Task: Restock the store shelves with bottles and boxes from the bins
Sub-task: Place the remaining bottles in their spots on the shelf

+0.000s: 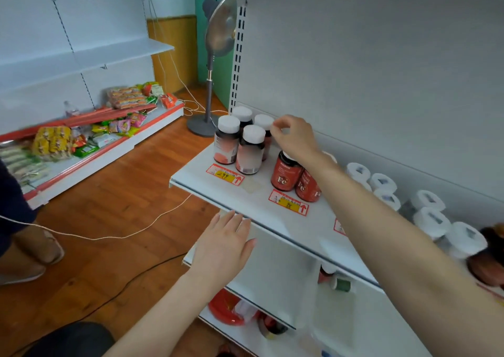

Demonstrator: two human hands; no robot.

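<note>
Head view. The white metal shelf (196,174) is partly stocked. At its far left end, four dark bottles with white caps and pink labels (249,152) are standing upright in a tight cluster. Just right of them stand two red bottles marked Fe (285,174), touching each other. Further right, a run of white-capped bottles (431,216) is filling the back of the shelf. Red and yellow price tags (289,202) are marking the front positions.

The right hand (296,137) is reaching over the red bottles, fingers curled at the cap of the cluster's far-right bottle. Whether it is grasping that cap or only touching it, I cannot tell. The left hand (225,243) is released, fingers straight, lying flat at the shelf's near edge and carrying nothing.

The shelf's front strip is standing bare, and the lower shelf (327,318) is holding only a few blurred items. No bin and no box is showing in view. In my judgement, the restocking is well begun and far from finished.
</note>
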